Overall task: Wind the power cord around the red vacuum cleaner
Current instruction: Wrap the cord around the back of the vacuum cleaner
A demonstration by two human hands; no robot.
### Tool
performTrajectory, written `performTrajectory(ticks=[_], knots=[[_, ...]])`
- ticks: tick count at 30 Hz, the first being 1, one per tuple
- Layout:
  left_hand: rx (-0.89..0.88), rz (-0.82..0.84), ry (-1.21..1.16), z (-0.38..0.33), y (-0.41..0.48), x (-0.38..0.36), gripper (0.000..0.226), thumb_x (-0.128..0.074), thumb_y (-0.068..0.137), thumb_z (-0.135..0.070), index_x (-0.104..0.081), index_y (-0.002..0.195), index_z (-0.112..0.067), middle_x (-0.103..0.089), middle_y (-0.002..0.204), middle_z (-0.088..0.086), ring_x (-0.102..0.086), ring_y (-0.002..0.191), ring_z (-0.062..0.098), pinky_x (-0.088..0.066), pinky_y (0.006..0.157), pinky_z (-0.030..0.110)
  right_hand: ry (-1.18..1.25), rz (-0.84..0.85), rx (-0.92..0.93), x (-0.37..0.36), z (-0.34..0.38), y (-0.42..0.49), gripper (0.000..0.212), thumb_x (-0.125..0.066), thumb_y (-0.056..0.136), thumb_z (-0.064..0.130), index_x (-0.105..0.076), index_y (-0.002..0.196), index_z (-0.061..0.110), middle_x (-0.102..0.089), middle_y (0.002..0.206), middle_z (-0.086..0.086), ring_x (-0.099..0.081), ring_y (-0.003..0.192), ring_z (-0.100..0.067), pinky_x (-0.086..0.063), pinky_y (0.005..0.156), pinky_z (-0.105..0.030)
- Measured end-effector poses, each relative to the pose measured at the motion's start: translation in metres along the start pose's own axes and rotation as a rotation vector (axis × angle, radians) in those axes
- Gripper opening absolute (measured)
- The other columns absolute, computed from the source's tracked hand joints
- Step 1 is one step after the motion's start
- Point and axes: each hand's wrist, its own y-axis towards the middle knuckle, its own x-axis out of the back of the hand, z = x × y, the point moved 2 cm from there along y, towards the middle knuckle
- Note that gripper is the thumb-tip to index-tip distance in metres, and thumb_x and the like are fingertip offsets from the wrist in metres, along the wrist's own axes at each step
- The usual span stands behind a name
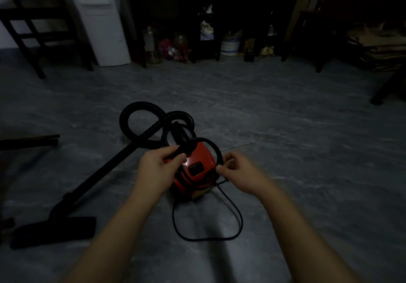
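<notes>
Head view: red vacuum cleaner (pixel 194 170) sits on the grey floor (pixel 285 129), slack loop of power cord (pixel 238 219) lying in front. Best to keep each turn taut and feed slack evenly. Left hand (pixel 157 168) closed around the cord bundle on top; right hand (pixel 236 168) pinches the cord beside the body.

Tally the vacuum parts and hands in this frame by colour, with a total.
Red: 1, the vacuum body.
Black: 4, the power cord, hose, wand, floor head.
Bare hands: 2, left hand and right hand, both on the cord.
Total: 7.
</notes>
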Motion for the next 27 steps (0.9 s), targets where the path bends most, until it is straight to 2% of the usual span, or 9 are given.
performTrajectory(ticks=[4, 7, 10, 14, 17, 20, 22, 25, 27], knots=[[0.099, 0.01, -0.095, 0.003, -0.003, -0.003, 0.021, -0.07, 0.087, -0.008, -0.077, 0.105, -0.017, -0.078, 0.089, 0.0, -0.073, 0.08, 0.011, -0.058, 0.071, 0.026, 0.071, 0.016, -0.071, -0.005, -0.004, 0.002, 0.03, -0.065, 0.092, 0.033, -0.053, 0.117, 0.022, -0.071, 0.101, -0.007, -0.067, 0.063, 0.002, -0.046, 0.052, -0.01], [0.155, 0.016, -0.159, 0.003, -0.006, -0.005, 0.018, -0.07, 0.087, -0.006, -0.078, 0.098, -0.018, -0.078, 0.084, 0.003, -0.075, 0.076, 0.017, -0.061, 0.069, 0.034, 0.088, 0.023, -0.111, -0.009, -0.007, 0.004, 0.032, -0.065, 0.092, 0.034, -0.057, 0.119, 0.017, -0.071, 0.102, -0.008, -0.067, 0.068, -0.001, -0.046, 0.052, -0.011], [0.169, 0.031, -0.184, 0.002, -0.009, -0.005, 0.023, -0.068, 0.088, -0.004, -0.076, 0.086, -0.025, -0.077, 0.076, 0.001, -0.073, 0.067, 0.014, -0.061, 0.063, 0.033, 0.065, 0.033, -0.12, -0.011, -0.01, 0.006, 0.019, -0.064, 0.093, 0.034, -0.062, 0.106, 0.02, -0.072, 0.092, -0.002, -0.068, 0.067, 0.0, -0.045, 0.051, -0.01], [0.228, 0.04, -0.265, 0.001, -0.011, -0.004, 0.021, -0.066, 0.09, -0.004, -0.076, 0.087, -0.022, -0.076, 0.07, -0.001, -0.072, 0.06, 0.01, -0.055, 0.049, 0.023, 0.138, 0.042, -0.121, -0.012, -0.008, 0.006, 0.006, -0.063, 0.094, 0.034, -0.065, 0.094, 0.028, -0.071, 0.087, 0.006, -0.068, 0.063, 0.007, -0.046, 0.051, -0.008], [0.232, 0.046, -0.288, 0.0, -0.012, -0.004, 0.019, -0.066, 0.09, -0.004, -0.076, 0.091, -0.02, -0.077, 0.073, 0.001, -0.073, 0.062, 0.011, -0.054, 0.049, 0.021, 0.152, 0.051, -0.17, -0.012, -0.007, 0.005, 0.019, -0.064, 0.093, 0.039, -0.066, 0.103, 0.023, -0.073, 0.089, 0.006, -0.069, 0.069, 0.002, -0.048, 0.056, -0.012], [0.186, 0.081, -0.273, -0.002, -0.014, -0.008, 0.019, -0.067, 0.089, -0.003, -0.077, 0.094, -0.019, -0.078, 0.08, 0.006, -0.074, 0.067, 0.014, -0.057, 0.055, 0.023, 0.105, 0.092, -0.205, -0.015, -0.009, 0.002, 0.01, -0.058, 0.096, 0.038, -0.063, 0.093, 0.029, -0.07, 0.085, 0.011, -0.066, 0.071, 0.003, -0.046, 0.058, -0.012], [0.149, 0.093, -0.257, -0.003, -0.015, -0.009, 0.023, -0.067, 0.088, -0.002, -0.077, 0.092, -0.022, -0.078, 0.078, 0.003, -0.073, 0.067, 0.012, -0.056, 0.057, 0.021, 0.109, 0.105, -0.197, -0.018, -0.007, 0.001, 0.015, -0.055, 0.098, 0.034, -0.062, 0.086, 0.03, -0.069, 0.081, 0.013, -0.066, 0.068, 0.005, -0.046, 0.057, -0.011], [0.17, 0.06, -0.285, -0.003, -0.013, -0.005, 0.023, -0.067, 0.088, -0.002, -0.076, 0.089, -0.022, -0.077, 0.075, 0.002, -0.073, 0.063, 0.01, -0.054, 0.051, 0.019, 0.209, 0.092, -0.214, -0.016, -0.005, 0.001, 0.009, -0.06, 0.096, 0.032, -0.066, 0.098, 0.025, -0.071, 0.088, 0.007, -0.068, 0.075, -0.001, -0.049, 0.057, -0.012], [0.188, 0.043, -0.288, -0.002, -0.012, -0.002, 0.021, -0.067, 0.089, -0.004, -0.076, 0.09, -0.023, -0.077, 0.075, 0.001, -0.073, 0.063, 0.01, -0.054, 0.05, 0.019, 0.258, 0.074, -0.225, -0.013, -0.004, 0.0, 0.023, -0.063, 0.094, 0.031, -0.064, 0.114, 0.018, -0.072, 0.099, -0.001, -0.067, 0.085, -0.008, -0.05, 0.064, -0.017]])
